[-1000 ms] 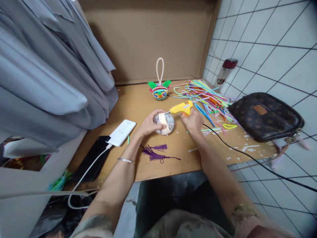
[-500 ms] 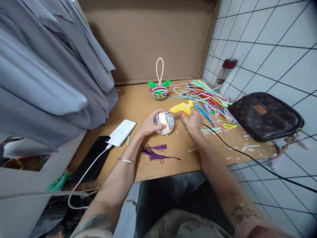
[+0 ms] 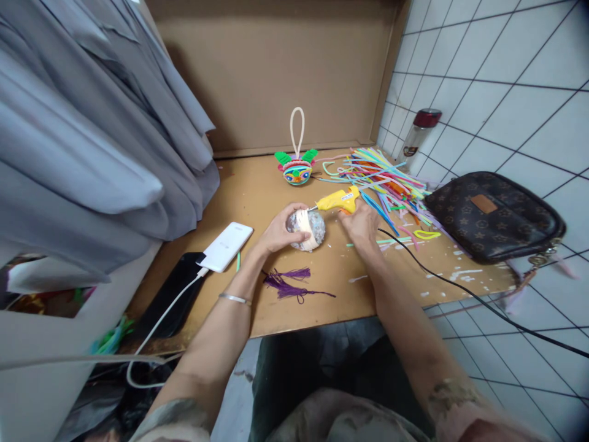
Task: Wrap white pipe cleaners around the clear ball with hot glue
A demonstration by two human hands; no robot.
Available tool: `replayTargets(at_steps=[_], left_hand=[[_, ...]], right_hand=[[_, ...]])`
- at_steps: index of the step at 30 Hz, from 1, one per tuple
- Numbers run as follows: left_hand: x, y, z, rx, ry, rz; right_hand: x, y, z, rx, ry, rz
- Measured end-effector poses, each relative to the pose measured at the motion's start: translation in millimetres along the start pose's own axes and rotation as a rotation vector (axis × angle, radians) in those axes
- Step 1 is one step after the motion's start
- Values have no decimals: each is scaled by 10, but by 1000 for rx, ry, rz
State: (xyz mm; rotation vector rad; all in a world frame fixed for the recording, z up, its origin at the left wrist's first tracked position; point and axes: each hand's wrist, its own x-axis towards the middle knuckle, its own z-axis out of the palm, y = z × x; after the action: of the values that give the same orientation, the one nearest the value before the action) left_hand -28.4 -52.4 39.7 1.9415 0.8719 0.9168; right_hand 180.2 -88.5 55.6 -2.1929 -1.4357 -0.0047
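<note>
My left hand (image 3: 281, 230) is closed around the left side of a greyish, speckled ball (image 3: 317, 228) with a cream band wrapped across it. In my right hand (image 3: 361, 222) is a yellow hot glue gun (image 3: 337, 199), gripped by its handle. The gun's metal nozzle points left and reaches the upper part of the band; whether it touches cannot be made out. Purple tassels (image 3: 288, 285) lie on the table just below the ball. Behind it sits a colourful animal-face ornament (image 3: 297, 173) with green ears and a cream loop.
Pipe cleaners (image 3: 384, 175) are heaped at the back right, beside a dark handbag (image 3: 494, 215) and a bottle (image 3: 418, 135). A white power bank (image 3: 225, 247) with a cable overlaps a black phone-like slab (image 3: 170, 298) at left. The glue gun's black cord (image 3: 442, 277) trails right. Grey cloth hangs at left.
The ball and the glue gun have shifted very slightly to the right. Both hands keep their holds, and everything else stays as it was.
</note>
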Motion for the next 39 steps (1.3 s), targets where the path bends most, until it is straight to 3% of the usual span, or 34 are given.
replayTargets(at_steps=[11,22,31,39], left_hand=[[-2,-18,-6,-40,-5,-12],[-4,-30,-6,-18,20,-32],[9,-57,19,20,77,-8],[13,-72,74,37,123,-1]], right_hand=[[16,2,-70,27,-55,-9],[155,157,-19,200,134,213],[247,398,80,140,235,254],[224,460,154,93,152,221]])
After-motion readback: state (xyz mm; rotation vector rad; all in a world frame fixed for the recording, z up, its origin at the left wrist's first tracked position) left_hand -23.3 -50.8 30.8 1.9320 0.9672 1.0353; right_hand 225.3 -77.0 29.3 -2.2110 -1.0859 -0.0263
